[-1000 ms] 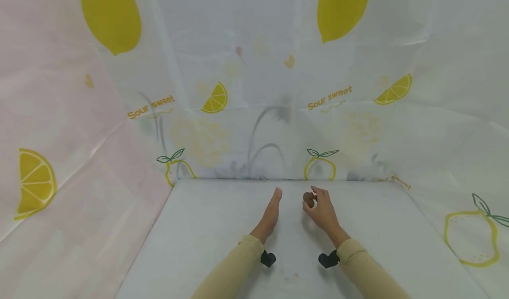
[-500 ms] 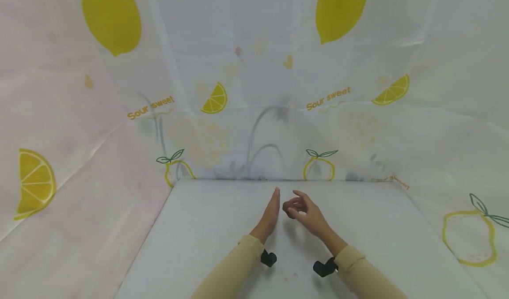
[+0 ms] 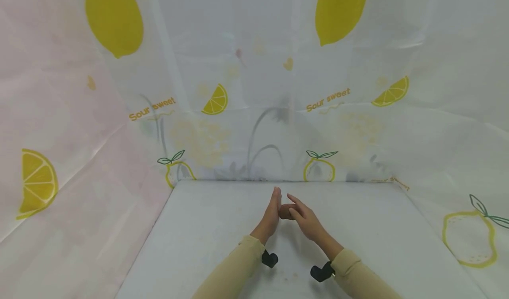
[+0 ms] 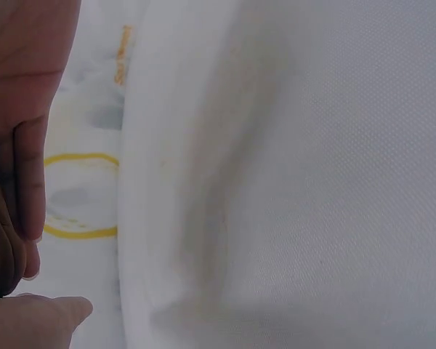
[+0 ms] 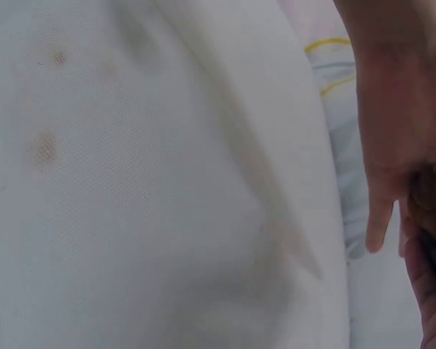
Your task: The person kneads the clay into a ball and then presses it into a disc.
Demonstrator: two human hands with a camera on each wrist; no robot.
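Observation:
A brown, rounded lump [image 3: 287, 211] is between my two hands above the white table; its kind is unclear. My left hand [image 3: 270, 213] stands on edge with straight fingers, its palm against the lump's left side. From the right, my right hand [image 3: 308, 221] holds the lump, thumb across its near side and index finger reaching past it. The left wrist view shows creases on the brown lump [image 4: 0, 247] beside the left fingers [image 4: 30, 174]. At the right edge of the right wrist view, the lump [image 5: 432, 203] is partly cut off.
The white tabletop [image 3: 207, 228] reaches back to a white sheet [image 3: 262, 126] printed with lemons and lettering. A pinkish sheet [image 3: 79, 166] rises on the left side. Dark wrist mounts [image 3: 323, 272] sit under both wrists, and small stains mark the table.
My right hand has moved left with the brown lump until it meets the left palm. Its fingers have straightened somewhat. The left hand has hardly moved.

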